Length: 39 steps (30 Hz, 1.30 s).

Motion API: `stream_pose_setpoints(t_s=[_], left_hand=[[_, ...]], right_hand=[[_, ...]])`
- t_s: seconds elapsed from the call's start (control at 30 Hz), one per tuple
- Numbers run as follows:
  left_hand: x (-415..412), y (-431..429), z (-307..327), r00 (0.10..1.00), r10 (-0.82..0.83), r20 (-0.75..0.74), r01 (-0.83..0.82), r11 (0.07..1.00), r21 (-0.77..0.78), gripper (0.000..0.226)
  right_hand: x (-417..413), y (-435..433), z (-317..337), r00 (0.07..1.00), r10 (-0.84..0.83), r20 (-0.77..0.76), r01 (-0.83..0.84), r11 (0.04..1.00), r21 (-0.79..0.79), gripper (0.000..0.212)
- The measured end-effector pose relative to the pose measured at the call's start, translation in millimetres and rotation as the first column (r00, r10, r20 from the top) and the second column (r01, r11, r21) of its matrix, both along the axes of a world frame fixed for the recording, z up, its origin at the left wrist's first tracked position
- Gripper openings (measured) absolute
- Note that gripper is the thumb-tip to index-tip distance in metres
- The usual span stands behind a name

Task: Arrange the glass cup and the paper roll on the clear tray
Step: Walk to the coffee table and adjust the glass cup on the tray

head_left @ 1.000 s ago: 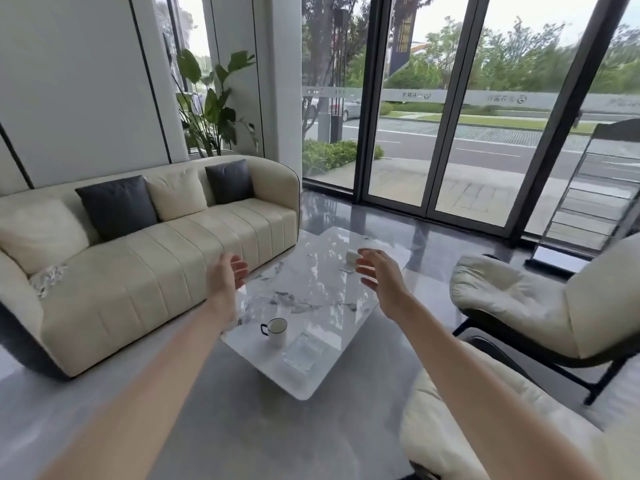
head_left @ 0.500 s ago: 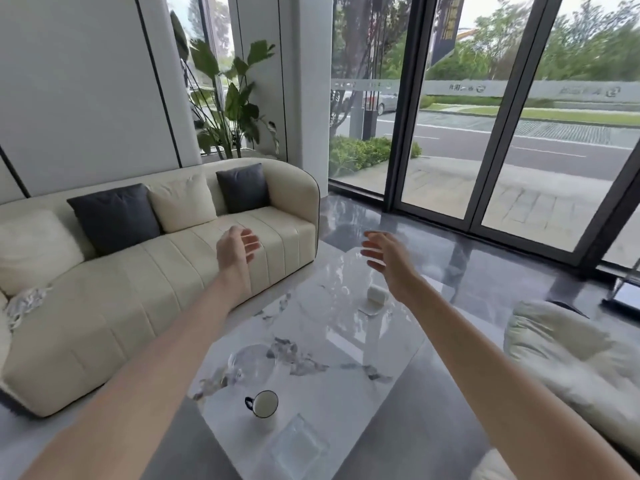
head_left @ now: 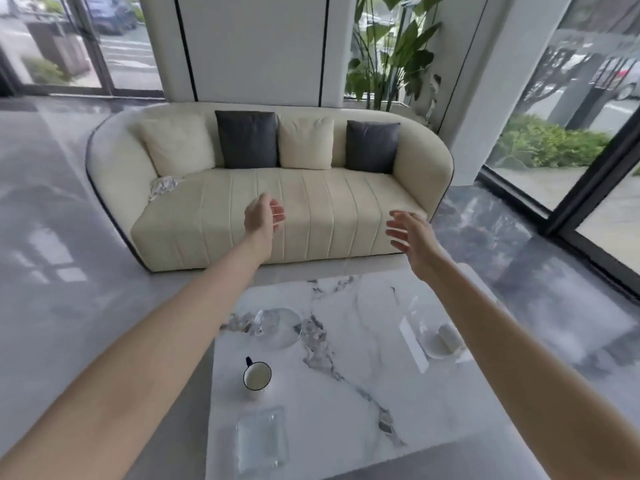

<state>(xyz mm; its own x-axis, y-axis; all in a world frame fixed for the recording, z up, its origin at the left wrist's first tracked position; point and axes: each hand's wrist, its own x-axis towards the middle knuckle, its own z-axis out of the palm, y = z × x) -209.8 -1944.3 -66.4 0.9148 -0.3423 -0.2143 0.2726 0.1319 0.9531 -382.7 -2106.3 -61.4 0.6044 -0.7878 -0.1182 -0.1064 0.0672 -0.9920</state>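
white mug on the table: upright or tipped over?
Upright. The mug stands on the marble table with its dark-rimmed mouth facing up and its handle to the side.

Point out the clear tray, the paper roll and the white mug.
clear tray (head_left: 262, 439): head view, middle of its flat base.
paper roll (head_left: 449, 337): head view, middle of its side.
white mug (head_left: 257, 375): head view, inside its opening.

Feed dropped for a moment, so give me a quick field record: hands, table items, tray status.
left hand: open, empty, raised above sofa side
right hand: open, empty
clear tray: near table edge, nothing on it
mug: white, dark rim, beyond tray
glass cup: far left of table
paper roll: right side, on small dish
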Motion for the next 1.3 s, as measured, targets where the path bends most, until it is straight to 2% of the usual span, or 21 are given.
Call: stream_pose_setpoints(t_s=[0.23,0.47,0.67,0.8,0.97,1.13,1.2,1.3], left_hand=[[44.6,-14.8,-83.9,0.968,0.219,-0.119,-0.202,0.97,0.137,0.027],[101.0,-48.5,-173.1,0.928,0.318,-0.193,-0.272,0.934,0.23,0.024],[154.4,-76.2,-274.7,0.919,0.378,-0.116,-0.343,0.908,0.239,0.018],[172.1,-81.8,-360.7,0.91,0.41,-0.053,-0.372,0.867,0.332,0.016],[173.8,-59.1,-488.1,0.88,0.467,-0.084,-0.38,0.8,0.464,0.017],[179.6,-18.3,-584.7,0.818,0.534,-0.214,-0.312,0.725,0.614,0.024],[185.5,-11.2,-606.5,0.807,0.528,-0.265,-0.271,0.73,0.628,0.022],[190.9,-15.8,-622.2,0.785,0.495,-0.372,-0.231,0.791,0.566,0.022]], right_hand=[[76.9,-44.5,-81.6,0.979,0.186,-0.088,-0.178,0.979,0.097,0.022],[149.5,-85.9,-181.4,0.955,0.241,-0.173,-0.206,0.958,0.198,0.032],[221.4,-117.5,-282.4,0.95,0.259,-0.175,-0.236,0.961,0.143,0.027],[255.2,-122.5,-366.1,0.943,0.28,-0.182,-0.265,0.959,0.104,0.026],[267.2,-111.0,-483.7,0.929,0.284,-0.237,-0.259,0.957,0.129,0.034],[268.0,-95.2,-587.6,0.869,0.263,-0.42,-0.253,0.964,0.08,0.041],[269.5,-89.8,-616.4,0.831,0.243,-0.5,-0.23,0.969,0.088,0.042],[274.8,-83.6,-641.7,0.812,0.204,-0.547,-0.192,0.978,0.08,0.043]])
